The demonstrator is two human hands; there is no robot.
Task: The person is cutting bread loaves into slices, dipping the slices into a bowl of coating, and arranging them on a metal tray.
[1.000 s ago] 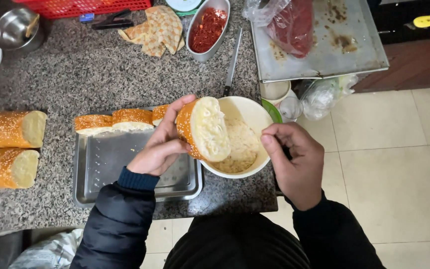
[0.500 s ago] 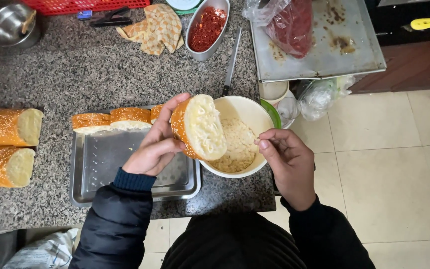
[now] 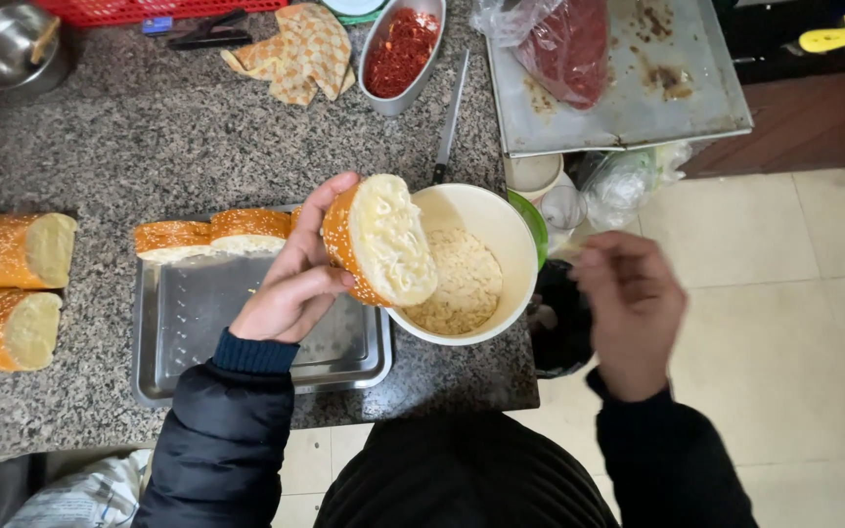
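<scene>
On my far left, two sesame-crusted baguette chunks [image 3: 7,288] lie on the speckled granite counter [image 3: 149,137], long axes running left to right, cut ends facing right. Beside them sits a rectangular steel tray [image 3: 198,342]. My left hand [image 3: 290,284] grips a cut sesame bread piece [image 3: 378,240] tilted over the cream plastic bowl of crumbs [image 3: 471,264], its pale cut face pointing right. My right hand [image 3: 628,303] hovers blurred beyond the counter edge, fingers loosely curled, holding nothing I can see.

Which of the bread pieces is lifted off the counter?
The cut bread piece in the left hand, over the cream bowl. The sliced pieces lie on the tray; the two loaves lie on the counter.
</scene>
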